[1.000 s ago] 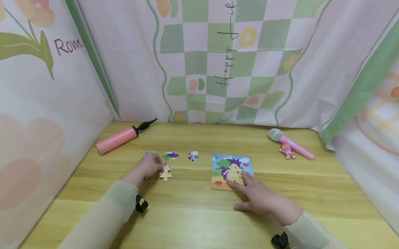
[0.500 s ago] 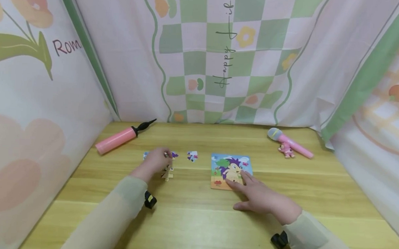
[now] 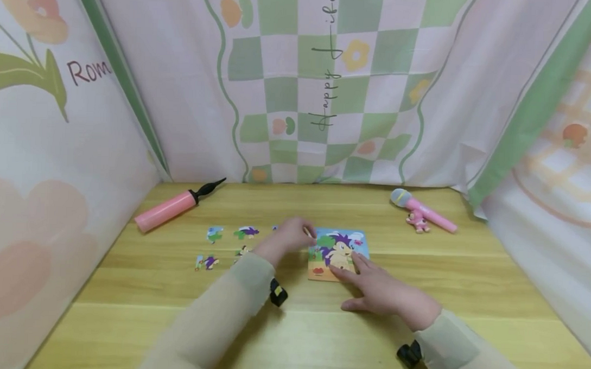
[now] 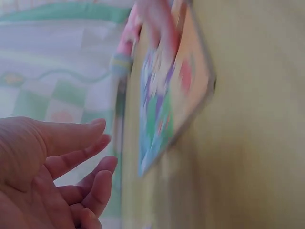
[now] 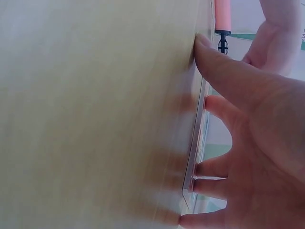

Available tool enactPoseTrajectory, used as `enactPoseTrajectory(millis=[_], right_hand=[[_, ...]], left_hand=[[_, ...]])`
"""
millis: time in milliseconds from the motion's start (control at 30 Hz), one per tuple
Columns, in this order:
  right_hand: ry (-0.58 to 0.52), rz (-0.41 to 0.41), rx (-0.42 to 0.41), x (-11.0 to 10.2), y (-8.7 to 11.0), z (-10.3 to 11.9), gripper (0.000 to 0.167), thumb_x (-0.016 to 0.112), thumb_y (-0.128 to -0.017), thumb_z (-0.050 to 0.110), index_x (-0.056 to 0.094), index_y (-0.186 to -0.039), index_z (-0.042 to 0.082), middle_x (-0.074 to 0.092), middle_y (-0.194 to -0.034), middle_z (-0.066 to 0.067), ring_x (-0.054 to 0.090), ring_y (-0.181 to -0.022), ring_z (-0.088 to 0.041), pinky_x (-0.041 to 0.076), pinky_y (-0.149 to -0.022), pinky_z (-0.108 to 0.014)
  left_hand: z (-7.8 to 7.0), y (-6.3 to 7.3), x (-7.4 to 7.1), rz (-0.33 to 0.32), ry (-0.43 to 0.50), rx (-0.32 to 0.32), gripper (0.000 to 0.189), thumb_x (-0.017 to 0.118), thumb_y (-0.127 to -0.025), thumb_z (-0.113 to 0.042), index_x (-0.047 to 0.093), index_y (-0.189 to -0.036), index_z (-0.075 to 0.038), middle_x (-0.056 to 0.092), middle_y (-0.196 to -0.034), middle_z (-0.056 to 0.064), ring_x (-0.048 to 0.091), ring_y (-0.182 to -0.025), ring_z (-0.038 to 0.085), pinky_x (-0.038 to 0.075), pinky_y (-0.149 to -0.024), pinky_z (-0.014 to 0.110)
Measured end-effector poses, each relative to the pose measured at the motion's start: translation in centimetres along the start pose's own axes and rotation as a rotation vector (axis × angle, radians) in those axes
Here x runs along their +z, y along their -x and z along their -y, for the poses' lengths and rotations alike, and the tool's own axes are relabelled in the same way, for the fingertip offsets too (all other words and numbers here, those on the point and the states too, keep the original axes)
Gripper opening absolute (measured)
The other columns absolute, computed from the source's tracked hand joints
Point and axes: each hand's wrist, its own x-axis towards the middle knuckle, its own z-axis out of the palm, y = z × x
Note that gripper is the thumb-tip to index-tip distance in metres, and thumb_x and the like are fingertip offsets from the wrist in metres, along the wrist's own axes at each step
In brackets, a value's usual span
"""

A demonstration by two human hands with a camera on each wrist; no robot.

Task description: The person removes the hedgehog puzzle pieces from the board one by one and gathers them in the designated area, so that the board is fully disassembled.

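A square puzzle board [image 3: 339, 256] printed with a purple-spined hedgehog lies on the table. My right hand [image 3: 387, 288] rests on its lower right part, fingers spread; in the right wrist view the fingertips [image 5: 212, 168] touch the board and the thumb reaches down beside it. At the board's upper left edge is my left hand [image 3: 290, 239]. The left wrist view shows that hand [image 4: 57, 167] with loosely bent fingers, thumb apart from them and nothing between. Loose puzzle pieces lie to the left, including a blue-green one [image 3: 214, 234] and a purple one [image 3: 247, 232]; the left arm partly covers others.
A pink hand pump [image 3: 170, 209] with a black nozzle lies at the back left. At the back right are a pink toy microphone [image 3: 428, 212] and a small pink figure [image 3: 417, 221]. Printed curtains [image 3: 323, 98] stand behind the wooden table [image 3: 329, 343].
My left hand has moved right, from among the loose pieces to the board's upper left edge, uncovering pieces at the left. The right hand stays on the board. The head view shifts slightly.
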Motion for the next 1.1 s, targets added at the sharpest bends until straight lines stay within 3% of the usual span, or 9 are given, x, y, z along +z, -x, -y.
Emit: enactPoseTrajectory(millis=[100, 267, 467, 600, 733, 933, 1100], right_hand=[[0.0, -0.008, -0.014, 0.0, -0.1, 0.1, 0.079, 0.067, -0.085, 0.056, 0.039, -0.152, 0.026, 0.012, -0.153, -0.038, 0.019, -0.137, -0.057, 0.023, -0.105, -0.069], [-0.002, -0.016, -0.019, -0.1, 0.0, 0.1, 0.077, 0.068, -0.086, 0.054, 0.042, -0.151, 0.022, 0.012, -0.153, -0.039, 0.018, -0.138, -0.057, 0.024, -0.104, -0.07], [-0.015, -0.017, -0.033, -0.1, 0.1, 0.1, 0.076, 0.068, -0.087, 0.053, 0.044, -0.149, 0.017, 0.012, -0.152, -0.04, 0.016, -0.139, -0.056, 0.024, -0.105, -0.068], [-0.017, -0.019, -0.041, -0.1, 0.1, 0.1, 0.076, 0.068, -0.087, 0.053, 0.047, -0.146, 0.009, 0.013, -0.152, -0.04, 0.016, -0.14, -0.055, 0.024, -0.107, -0.066], [-0.013, -0.022, -0.038, -0.1, 0.2, 0.0, 0.076, 0.068, -0.087, 0.053, 0.049, -0.145, 0.007, 0.013, -0.152, -0.04, 0.016, -0.139, -0.055, 0.024, -0.107, -0.066], [-0.023, -0.016, -0.002, 0.2, 0.4, 0.2, 0.079, 0.07, -0.086, 0.052, 0.045, -0.148, 0.011, 0.012, -0.151, -0.042, 0.017, -0.138, -0.057, 0.024, -0.106, -0.068], [-0.017, -0.024, -0.004, 0.3, 1.2, 1.0, 0.086, 0.072, -0.082, 0.054, 0.041, -0.151, 0.012, 0.013, -0.15, -0.042, 0.019, -0.136, -0.059, 0.024, -0.105, -0.068]], left_hand=[[-1.1, -0.4, 2.0, 0.021, -0.024, -0.006, 0.019, 0.075, -0.086, -0.017, 0.07, -0.104, -0.012, 0.064, -0.101, 0.0, 0.058, -0.086, 0.017, 0.05, -0.077, 0.034], [-2.4, -1.1, 5.3, 0.027, -0.111, -0.045, 0.029, 0.077, -0.082, -0.019, 0.068, -0.109, -0.014, 0.064, -0.104, -0.001, 0.057, -0.082, 0.015, 0.05, -0.07, 0.029], [-3.8, -2.2, 7.8, -0.022, -0.275, -0.048, 0.029, 0.08, -0.079, -0.024, 0.065, -0.102, -0.014, 0.062, -0.091, -0.003, 0.056, -0.08, 0.014, 0.048, -0.071, 0.028], [-4.3, -2.6, 8.7, -0.049, -0.387, -0.071, 0.024, 0.077, -0.082, -0.033, 0.064, -0.092, -0.016, 0.06, -0.084, -0.004, 0.055, -0.075, 0.014, 0.048, -0.073, 0.03], [-4.6, -2.5, 9.0, -0.055, -0.417, -0.092, 0.026, 0.073, -0.085, -0.04, 0.063, -0.087, -0.016, 0.058, -0.083, -0.003, 0.054, -0.073, 0.014, 0.048, -0.074, 0.031], [-4.5, -2.7, 9.0, -0.049, -0.381, -0.099, 0.029, 0.077, -0.084, -0.039, 0.059, -0.08, -0.017, 0.055, -0.077, -0.004, 0.052, -0.07, 0.013, 0.046, -0.065, 0.028], [-4.4, -2.6, 8.9, -0.051, -0.29, -0.128, 0.027, 0.082, -0.081, -0.033, 0.061, -0.081, -0.016, 0.056, -0.078, -0.004, 0.053, -0.07, 0.013, 0.047, -0.066, 0.027]])
